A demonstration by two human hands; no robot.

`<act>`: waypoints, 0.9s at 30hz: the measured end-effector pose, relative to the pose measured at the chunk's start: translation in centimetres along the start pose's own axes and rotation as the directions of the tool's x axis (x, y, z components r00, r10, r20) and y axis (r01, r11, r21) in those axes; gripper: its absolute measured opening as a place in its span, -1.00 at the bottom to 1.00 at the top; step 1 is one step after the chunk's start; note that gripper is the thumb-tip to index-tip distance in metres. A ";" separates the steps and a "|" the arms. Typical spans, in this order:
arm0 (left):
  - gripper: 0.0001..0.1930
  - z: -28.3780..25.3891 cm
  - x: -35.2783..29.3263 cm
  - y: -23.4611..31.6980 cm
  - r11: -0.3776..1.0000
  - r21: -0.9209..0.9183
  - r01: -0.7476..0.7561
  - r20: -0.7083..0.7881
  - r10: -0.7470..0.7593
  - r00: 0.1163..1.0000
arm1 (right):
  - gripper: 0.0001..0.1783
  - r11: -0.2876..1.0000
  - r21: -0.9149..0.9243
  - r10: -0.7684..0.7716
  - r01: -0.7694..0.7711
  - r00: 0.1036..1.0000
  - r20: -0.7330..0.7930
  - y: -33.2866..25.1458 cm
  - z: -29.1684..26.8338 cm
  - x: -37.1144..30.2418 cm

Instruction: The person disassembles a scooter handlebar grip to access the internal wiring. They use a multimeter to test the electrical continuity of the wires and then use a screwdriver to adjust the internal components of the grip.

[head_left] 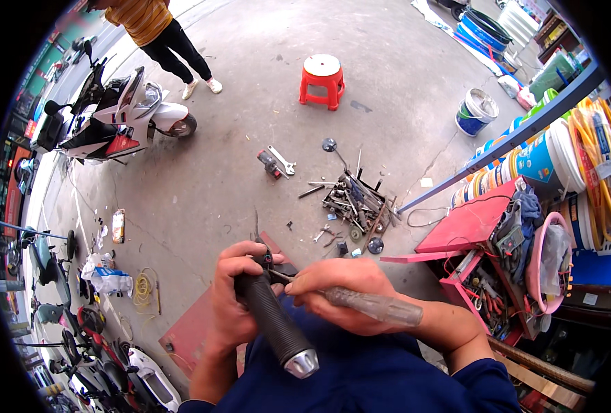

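Observation:
A black ribbed handlebar grip (273, 320) with a silver end cap slants across my lap, its capped end toward me. Wrapped round its far end, my left hand (233, 286) holds it at a small black housing. My right hand (340, 286) is closed on a screwdriver (374, 305) with a clear, worn plastic handle. The screwdriver's shaft points left and its tip reaches the housing beside my left fingers; whether it sits in a screw cannot be made out. A thin dark cable runs up from the far end of the grip.
A heap of tools (357, 203) lies on the concrete ahead, with an adjustable wrench (281, 160) nearby. Beyond stands a red stool (323, 86). At left are a white scooter (123, 113) and a standing person (164, 38). A red tool cabinet (467, 217) and paint buckets (550, 162) crowd the right.

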State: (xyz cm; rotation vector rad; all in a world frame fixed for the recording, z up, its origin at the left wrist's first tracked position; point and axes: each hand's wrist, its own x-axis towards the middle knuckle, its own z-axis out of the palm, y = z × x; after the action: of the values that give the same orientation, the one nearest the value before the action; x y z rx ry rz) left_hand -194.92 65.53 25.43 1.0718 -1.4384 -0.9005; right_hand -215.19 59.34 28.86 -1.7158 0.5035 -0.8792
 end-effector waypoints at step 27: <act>-0.41 1.1 0.6 0.4 0.864 -0.502 0.027 -0.209 -0.152 0.966 | -0.65 0.945 -0.203 -0.232 0.256 0.963 0.134 -1.6 -0.1 2.0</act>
State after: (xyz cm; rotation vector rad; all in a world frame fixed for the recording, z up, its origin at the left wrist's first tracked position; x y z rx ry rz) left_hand -196.09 65.05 25.87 0.8242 -0.8859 -1.0925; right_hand -214.16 58.34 31.02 -2.0483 0.3271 -0.9263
